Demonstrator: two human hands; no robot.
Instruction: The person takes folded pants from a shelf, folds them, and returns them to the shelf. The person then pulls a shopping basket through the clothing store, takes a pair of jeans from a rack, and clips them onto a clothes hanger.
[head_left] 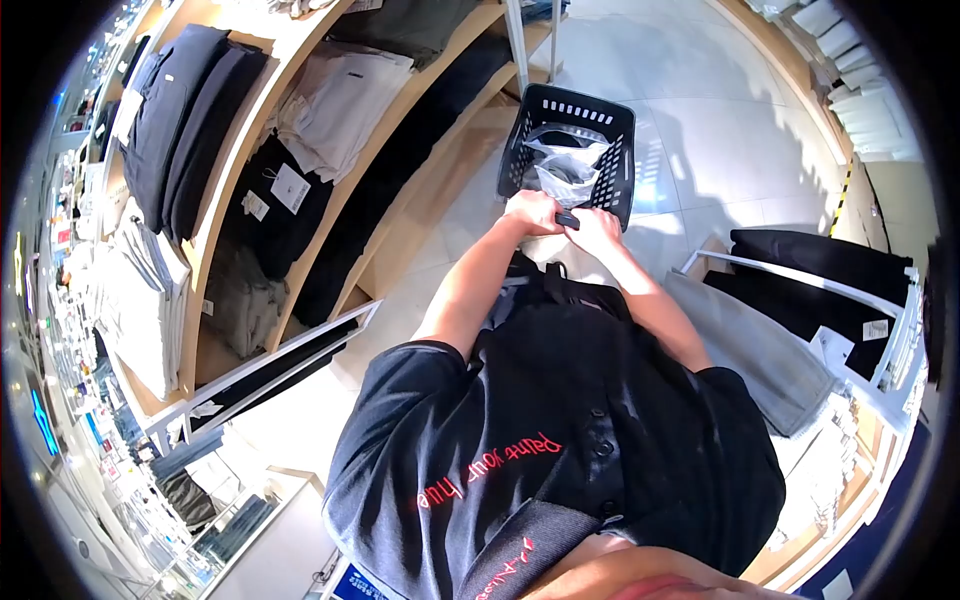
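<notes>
A black plastic shopping basket [625, 150] with slotted sides is in front of my body. Clear plastic-wrapped packages [568, 160] lie inside it. My left hand [535, 211] is closed around the basket's black handle [567, 219]. Beside it, my right hand [597, 228] also grips the handle from the other side. Only a short piece of the handle shows between the two fists. Below the hands, the front of the basket is partly hidden.
Wooden shelves [225, 180] with folded dark trousers [190, 130] and white garments [345, 105] rise on the left. To the right, a low white-framed rack [800, 275] holds folded grey cloth [745, 345]. Pale floor tiles [690, 130] extend ahead.
</notes>
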